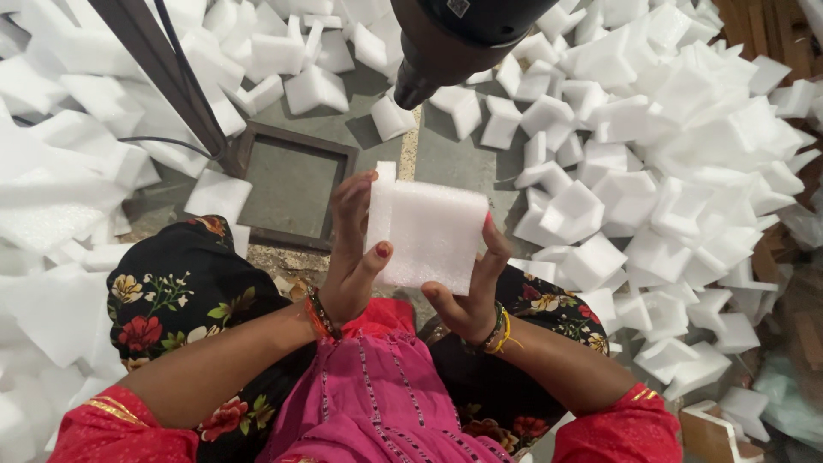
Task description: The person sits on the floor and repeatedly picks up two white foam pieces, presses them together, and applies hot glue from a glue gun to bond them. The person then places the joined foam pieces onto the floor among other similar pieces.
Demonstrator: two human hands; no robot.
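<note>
I hold a white foam piece (431, 236), squarish with a folded-up edge on its left side, in front of me above my lap. My left hand (353, 253) grips its left edge, thumb on the front face. Along the right edge my right hand (471, 287) clasps the piece, thumb under the lower edge. A dark heat gun (454, 39) hangs nozzle-down just above the foam, a short way from its top edge.
Heaps of white foam corner pieces (651, 171) cover the floor at right and top. Larger foam sheets (51, 189) lie at left. A dark metal stand with a square base frame (296, 141) and a cable stands ahead. Brown cardboard (711, 433) shows lower right.
</note>
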